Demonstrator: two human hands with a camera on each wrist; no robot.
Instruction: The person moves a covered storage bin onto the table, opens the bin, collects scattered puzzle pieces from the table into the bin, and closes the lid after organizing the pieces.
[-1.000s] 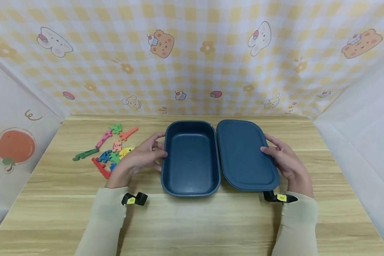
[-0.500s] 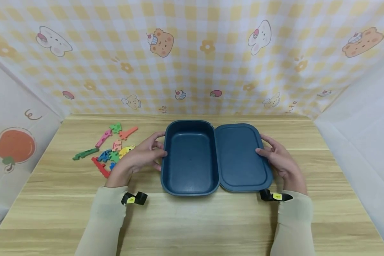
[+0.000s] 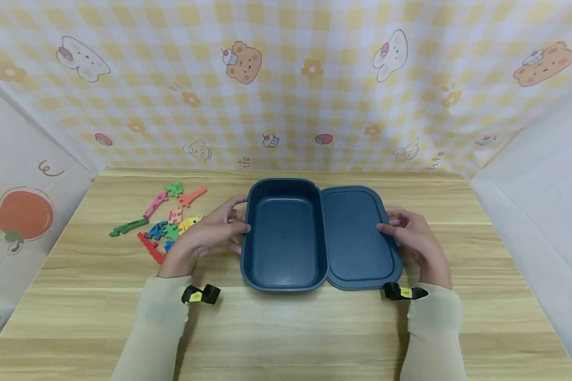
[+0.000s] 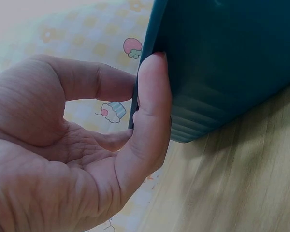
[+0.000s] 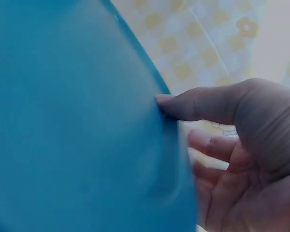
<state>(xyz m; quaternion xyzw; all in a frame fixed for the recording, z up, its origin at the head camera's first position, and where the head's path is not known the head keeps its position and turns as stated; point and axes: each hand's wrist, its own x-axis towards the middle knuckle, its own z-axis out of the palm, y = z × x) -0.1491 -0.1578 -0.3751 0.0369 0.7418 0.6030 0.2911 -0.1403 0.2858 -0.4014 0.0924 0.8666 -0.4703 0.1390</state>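
Yellow-checked cloth (image 3: 286, 69) hangs behind a wood-grain table (image 3: 291, 338), where the thumb and fingertips of the person's left hand (image 3: 214, 227) pinch the left wall of an uncovered dark-blue box (image 3: 285, 241), and those of the right hand (image 3: 412, 235) pinch the lid (image 3: 355, 235) by its right edge. It sits just right of the box, though blur leaves unclear whether it is raised; colourful puzzle pieces (image 3: 170, 231) lie beyond the left hand.
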